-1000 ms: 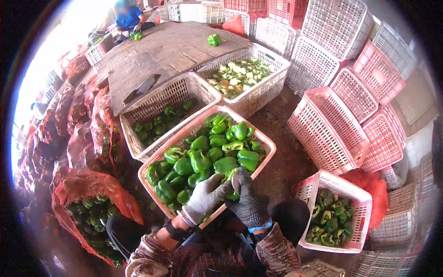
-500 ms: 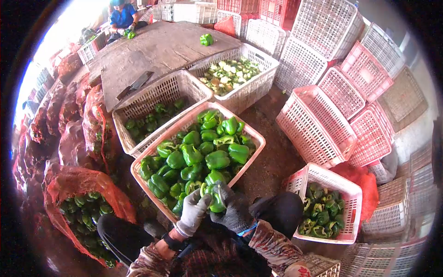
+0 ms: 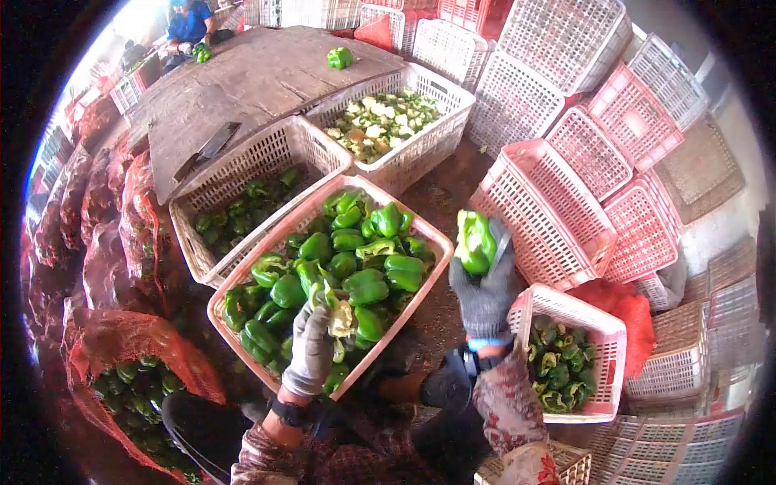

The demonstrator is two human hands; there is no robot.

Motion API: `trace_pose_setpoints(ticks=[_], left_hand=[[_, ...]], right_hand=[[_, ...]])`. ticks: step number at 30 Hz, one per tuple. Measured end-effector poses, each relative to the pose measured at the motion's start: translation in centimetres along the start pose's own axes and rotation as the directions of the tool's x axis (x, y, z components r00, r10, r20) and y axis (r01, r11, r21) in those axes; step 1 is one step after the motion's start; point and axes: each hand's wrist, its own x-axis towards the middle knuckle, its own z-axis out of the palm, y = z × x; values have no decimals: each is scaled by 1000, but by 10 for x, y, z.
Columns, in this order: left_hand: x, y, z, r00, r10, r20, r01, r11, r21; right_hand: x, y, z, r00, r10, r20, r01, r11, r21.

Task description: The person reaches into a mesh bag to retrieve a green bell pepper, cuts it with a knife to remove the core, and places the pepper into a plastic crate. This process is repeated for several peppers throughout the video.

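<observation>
Over the pink crate (image 3: 402, 310) of peppers (image 3: 287, 291), the left hand (image 3: 309, 349) pinches a pale core (image 3: 342, 320), while right of that crate the right hand (image 3: 487, 297) grips an opened pepper (image 3: 477, 241), apparently keeping core and shell separate.

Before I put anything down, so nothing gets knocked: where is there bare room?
The middle of the board looks bare, between the knife and the lone pepper. A narrow strip of floor shows between the middle crate and the tilted pink crate, beyond the right hand. Crowded: sacks at left, stacked crates at right.
</observation>
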Motion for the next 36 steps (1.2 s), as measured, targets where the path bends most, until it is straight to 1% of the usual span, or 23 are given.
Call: trace_pose_setpoints(ticks=[1,3,5,7,10,11,12,14,16,17,18,20,21,22,23,24,25,27,28,29,31,33,36], left_hand=[[-1,-1,-7,1000,-10,27,10,1000,16],[-2,-11,-13,996,-92,-2,92,995,-25],[0,-10,-17,978,-204,-38,201,977,-71],[8,-7,-19,964,-256,-68,248,962,-112],[40,-9,-30,914,-401,-66,400,916,-36],[58,-1,-24,892,-440,-104,445,895,31],[83,-3,-20,919,-386,-81,394,910,133],[186,13,5,972,-105,208,52,969,243],[243,44,31,938,199,284,-308,854,419],[243,68,54,980,155,127,-189,927,324],[242,81,58,985,100,139,-139,940,311],[194,122,37,994,56,95,-87,928,363],[162,147,24,997,60,57,-78,901,426],[136,164,-16,950,291,114,-289,679,675],[98,187,-54,953,301,-23,-188,654,733],[48,205,-86,901,375,-219,-144,734,663],[-4,222,-115,820,344,-457,-51,840,541],[-114,226,-210,649,480,-590,-65,808,585],[-169,217,-236,541,470,-697,-94,858,506],[-217,207,-237,473,573,-669,38,745,666],[-313,146,-307,351,469,-811,151,826,543],[-366,70,-340,199,443,-874,183,859,478],[-365,-14,-375,116,341,-933,125,927,354]], right_hand=[[13,-1,3,992,87,94,-75,989,-126],[21,66,40,909,-252,332,361,874,-324],[-3,144,82,785,164,597,2,963,-268],[18,116,64,737,337,586,-111,916,-387],[5,137,44,894,35,447,95,960,-264],[8,123,34,913,65,402,62,953,-295],[10,110,25,930,95,356,27,946,-324],[10,54,-3,795,472,381,-275,841,-467],[-5,102,5,950,29,310,169,789,-590],[-9,121,5,923,-223,313,378,675,-633],[-10,124,3,930,-158,331,327,766,-554],[-7,95,-2,883,-141,447,435,601,-670],[-9,111,4,852,-339,399,519,648,-558],[-9,106,6,889,-206,410,358,870,-339],[-13,94,9,883,59,466,-41,998,-49],[-18,82,15,818,243,522,-365,920,144],[-25,73,20,762,297,576,-482,854,197],[-37,78,37,717,231,658,-403,907,120],[-44,61,49,700,246,671,-445,885,140],[-53,38,58,687,269,675,-490,858,157],[-79,-10,79,700,212,682,-488,839,241],[-101,-41,92,384,487,784,-642,752,-153],[-160,-69,128,402,421,813,-651,756,-70]])
